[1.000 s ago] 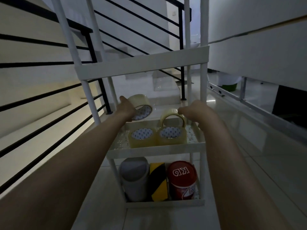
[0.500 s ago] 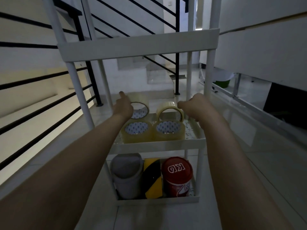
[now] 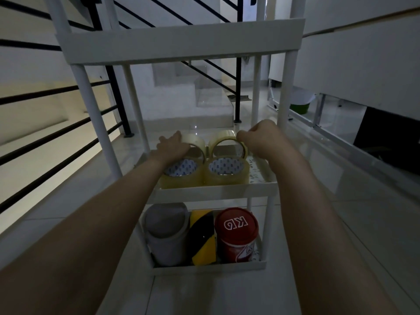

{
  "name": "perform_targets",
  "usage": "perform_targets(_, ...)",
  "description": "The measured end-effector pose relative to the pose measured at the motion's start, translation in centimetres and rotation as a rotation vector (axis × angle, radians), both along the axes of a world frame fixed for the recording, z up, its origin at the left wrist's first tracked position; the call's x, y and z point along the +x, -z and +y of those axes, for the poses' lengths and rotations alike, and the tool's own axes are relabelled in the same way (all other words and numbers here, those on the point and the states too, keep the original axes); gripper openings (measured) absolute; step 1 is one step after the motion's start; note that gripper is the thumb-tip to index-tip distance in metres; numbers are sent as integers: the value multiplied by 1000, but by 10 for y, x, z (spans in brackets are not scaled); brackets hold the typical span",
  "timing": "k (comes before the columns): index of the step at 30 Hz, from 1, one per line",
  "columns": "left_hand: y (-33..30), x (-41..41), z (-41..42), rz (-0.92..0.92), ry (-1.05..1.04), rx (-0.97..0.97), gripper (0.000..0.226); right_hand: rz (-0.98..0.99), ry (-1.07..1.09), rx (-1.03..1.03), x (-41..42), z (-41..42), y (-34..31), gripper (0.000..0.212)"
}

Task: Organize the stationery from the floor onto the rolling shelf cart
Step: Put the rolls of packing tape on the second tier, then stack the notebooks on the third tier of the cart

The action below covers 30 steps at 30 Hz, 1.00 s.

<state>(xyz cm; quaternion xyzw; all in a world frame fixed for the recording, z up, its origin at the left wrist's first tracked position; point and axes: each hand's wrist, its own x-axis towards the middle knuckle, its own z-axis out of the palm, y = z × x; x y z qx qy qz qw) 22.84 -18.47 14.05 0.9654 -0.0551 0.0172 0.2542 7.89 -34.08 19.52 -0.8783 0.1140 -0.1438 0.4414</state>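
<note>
Seating two tape rolls at the middle shelf's (image 3: 216,192) back edge: left hand (image 3: 173,144) grips one roll (image 3: 195,142), right hand (image 3: 256,138) apparently pinches the other (image 3: 223,136); release once both stand steady

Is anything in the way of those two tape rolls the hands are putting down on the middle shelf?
Nothing visible blocks them. The left hand and right hand already hold the upright tape rolls at the back of the middle shelf, behind the two flat rolls.
</note>
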Motion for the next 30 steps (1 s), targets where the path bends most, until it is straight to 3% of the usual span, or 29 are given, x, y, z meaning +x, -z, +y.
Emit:
perform_targets(7,12,-2,3,-12,19,25,50,-6,0,-23,-4,-1,-3,28)
perform_targets(14,-8,-44,-5,-174,-24,-53,57,33,-18,-131,-21,5,-24,33)
perform_targets(19,-11,-123,5,-401,222,-12,52,83,-50,-248,-45,11,-52,51)
perform_targets(22,-6,-171,27,-442,348,-28,43,144,-104,-330,-61,20,-65,50)
perform_targets(25,2,-208,61,-306,503,47,31,196,-199,-546,-79,44,-60,47)
perform_targets(28,11,-233,92,-35,678,288,15,257,-414,-874,-100,75,-16,47)
perform_targets(30,23,-244,109,159,712,471,25,421,-618,-973,-111,88,31,39)
